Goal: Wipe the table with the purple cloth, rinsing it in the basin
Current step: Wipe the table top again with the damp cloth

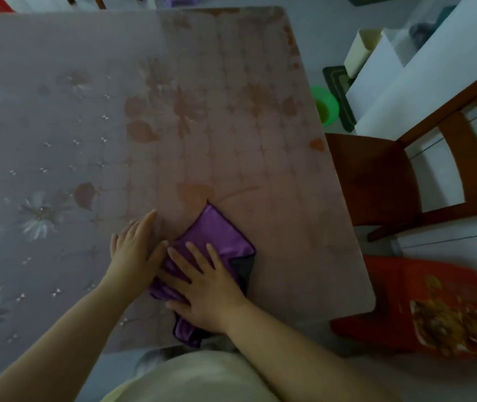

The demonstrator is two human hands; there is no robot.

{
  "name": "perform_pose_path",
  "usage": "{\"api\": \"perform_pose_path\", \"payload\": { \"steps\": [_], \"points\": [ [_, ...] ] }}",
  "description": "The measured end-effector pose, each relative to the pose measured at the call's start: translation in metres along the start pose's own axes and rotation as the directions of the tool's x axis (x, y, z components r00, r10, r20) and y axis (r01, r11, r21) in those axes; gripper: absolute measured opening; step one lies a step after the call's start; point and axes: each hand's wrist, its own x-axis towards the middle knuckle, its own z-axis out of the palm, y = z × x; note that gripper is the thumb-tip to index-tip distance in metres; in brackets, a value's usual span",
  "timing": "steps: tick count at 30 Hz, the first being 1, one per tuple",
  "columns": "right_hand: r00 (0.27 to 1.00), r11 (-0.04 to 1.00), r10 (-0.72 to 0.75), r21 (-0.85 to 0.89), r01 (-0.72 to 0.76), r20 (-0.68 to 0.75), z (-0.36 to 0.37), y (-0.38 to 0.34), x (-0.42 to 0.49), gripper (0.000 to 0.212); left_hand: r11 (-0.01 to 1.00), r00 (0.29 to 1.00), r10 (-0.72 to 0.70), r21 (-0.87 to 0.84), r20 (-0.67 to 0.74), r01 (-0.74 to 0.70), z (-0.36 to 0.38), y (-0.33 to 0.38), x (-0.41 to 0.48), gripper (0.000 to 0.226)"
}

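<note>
The purple cloth (215,233) lies flat near the front edge of the table (173,111), which wears a flowered plastic cover. My right hand (202,282) presses down on the cloth with its fingers spread straight. My left hand (134,248) rests flat on the table just left of the cloth, its thumb touching the cloth's edge. A dark grey underside of the cloth shows at its right corner. No basin is in sight.
A wooden chair (405,175) stands at the table's right side. A red plastic stool (422,309) sits on the floor by the front right corner. A green bowl-like object (325,107) and white furniture (420,74) lie further back right.
</note>
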Motion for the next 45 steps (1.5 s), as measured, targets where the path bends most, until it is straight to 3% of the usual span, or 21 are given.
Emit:
{"api": "perform_pose_path", "payload": {
  "steps": [3,5,9,11,14,16,20,25,27,33,37,41,45],
  "points": [
    [0.998,0.995,-0.059,-0.078,0.057,-0.033,-0.005,0.035,-0.034,0.055,0.999,0.998,0.027,-0.036,-0.052,-0.029,0.004,0.025,0.004,0.061],
    [0.998,0.999,-0.046,-0.027,0.045,-0.047,-0.018,0.080,-0.050,0.056,0.998,0.997,0.021,-0.061,-0.068,-0.025,0.005,0.047,0.009,0.069],
    [0.988,0.987,0.122,-0.096,-0.131,-0.095,-0.050,0.185,-0.071,0.057,0.997,0.989,-0.028,-0.078,-0.144,0.017,0.026,0.098,0.020,0.062],
    [0.989,0.985,0.132,-0.103,-0.138,-0.065,-0.062,0.211,-0.074,0.057,0.993,0.983,-0.082,-0.103,-0.167,0.065,0.049,0.132,0.018,0.059],
    [0.999,0.995,0.035,-0.090,-0.031,0.035,-0.057,0.203,-0.089,0.058,0.986,0.985,-0.113,-0.133,-0.133,0.096,0.089,0.181,0.005,0.061],
    [0.987,0.983,-0.121,-0.127,0.134,0.106,-0.045,0.191,-0.114,0.056,0.987,0.989,-0.092,-0.142,-0.113,0.075,0.112,0.200,-0.005,0.060],
    [0.935,0.923,-0.253,-0.230,0.310,0.247,-0.038,0.184,-0.155,0.055,0.975,0.974,-0.160,-0.179,-0.160,0.131,0.128,0.206,-0.026,0.060],
    [0.860,0.815,-0.379,-0.315,0.485,0.343,-0.053,0.209,-0.140,0.056,0.952,0.943,-0.261,-0.219,-0.205,0.216,0.122,0.188,-0.045,0.059],
    [0.793,0.800,-0.465,-0.197,0.567,0.394,-0.058,0.218,-0.130,0.056,0.939,0.931,-0.297,-0.244,-0.214,0.243,0.118,0.178,-0.055,0.059],
    [0.774,0.772,-0.513,-0.194,0.605,0.371,-0.072,0.235,-0.098,0.058,0.904,0.877,-0.390,-0.301,-0.282,0.305,0.112,0.169,-0.071,0.061],
    [0.724,0.719,-0.582,-0.182,0.671,0.370,-0.082,0.246,-0.055,0.059,0.890,0.866,-0.407,-0.339,-0.290,0.305,0.117,0.179,-0.055,0.064],
    [0.716,0.685,-0.623,-0.222,0.694,0.315,-0.109,0.263,0.037,0.060,0.837,0.776,-0.525,-0.379,-0.350,0.395,0.117,0.181,-0.025,0.066],
    [0.857,0.812,-0.472,-0.275,0.515,0.208,-0.146,0.270,0.143,0.058,0.708,0.601,-0.703,-0.450,-0.380,0.544,0.122,0.192,-0.023,0.063]
  ]
}}
